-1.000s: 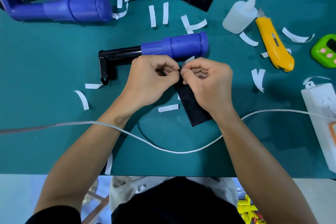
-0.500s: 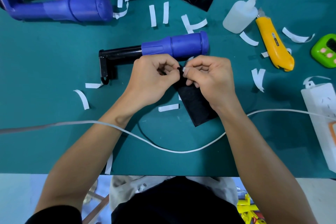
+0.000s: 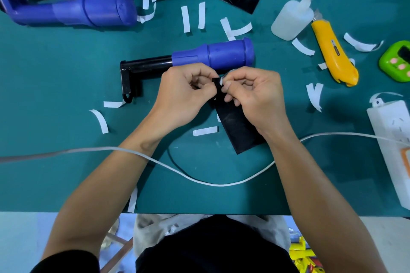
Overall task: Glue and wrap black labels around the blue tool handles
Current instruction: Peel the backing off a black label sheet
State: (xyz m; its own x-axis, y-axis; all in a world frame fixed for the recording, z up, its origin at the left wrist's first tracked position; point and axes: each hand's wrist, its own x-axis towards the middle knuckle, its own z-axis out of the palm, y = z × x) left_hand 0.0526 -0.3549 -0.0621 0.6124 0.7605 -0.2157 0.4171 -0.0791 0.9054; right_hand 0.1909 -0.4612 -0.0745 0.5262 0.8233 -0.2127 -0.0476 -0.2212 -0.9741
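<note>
Black label [image 3: 241, 128] runs from my two hands back toward the near right. Its lower part lies flat on the green mat [image 3: 66, 173] and its right edge is tucked under my right hand [image 3: 255, 97]. My left hand [image 3: 184, 97] is curled tight and pinches the label's top corner between thumb and forefinger. My right hand, also curled, pinches a small white tab [image 3: 220, 82] at that same top edge. The blue tool handle [image 3: 217, 55] lies just beyond my knuckles, its black shaft pointing left. My curled fingers hide most of the label's upper end, so I cannot tell how far the tab has lifted.
</note>
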